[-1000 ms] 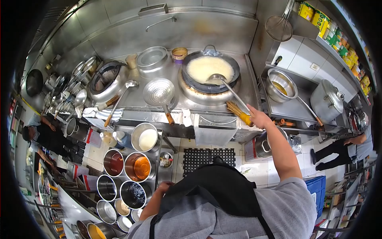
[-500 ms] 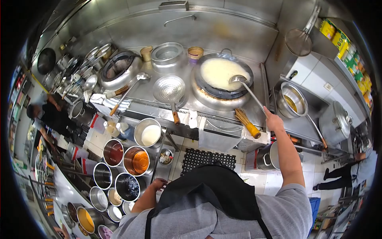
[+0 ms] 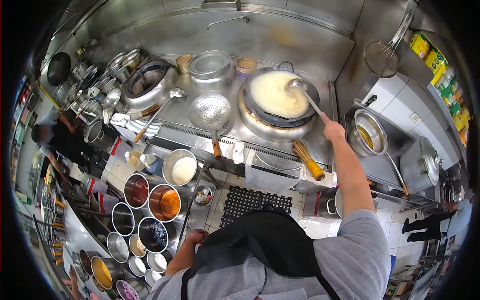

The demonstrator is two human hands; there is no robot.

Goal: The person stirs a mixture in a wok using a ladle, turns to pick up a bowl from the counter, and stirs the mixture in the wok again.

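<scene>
My right hand is closed around the handle end of a long steel ladle. The ladle's bowl touches the pale, frothy liquid filling a dark wok on the right burner. Low beside my body, my left hand hangs near the steel counter's edge, fingers loosely bent, with nothing visible in it. A bamboo brush lies on the stove's front edge below my right forearm. Left of the wok, a perforated strainer rests on the stove top.
A second ladle lies near the left burner. Several steel pots of sauces, including an orange one, stand at lower left. A steel bowl sits at right. One person is at far left, another at far right.
My right hand has moved up and slightly left, carrying the ladle's bowl further back in the wok. The liquid's surface looks frothier. The whole view has shifted slightly.
</scene>
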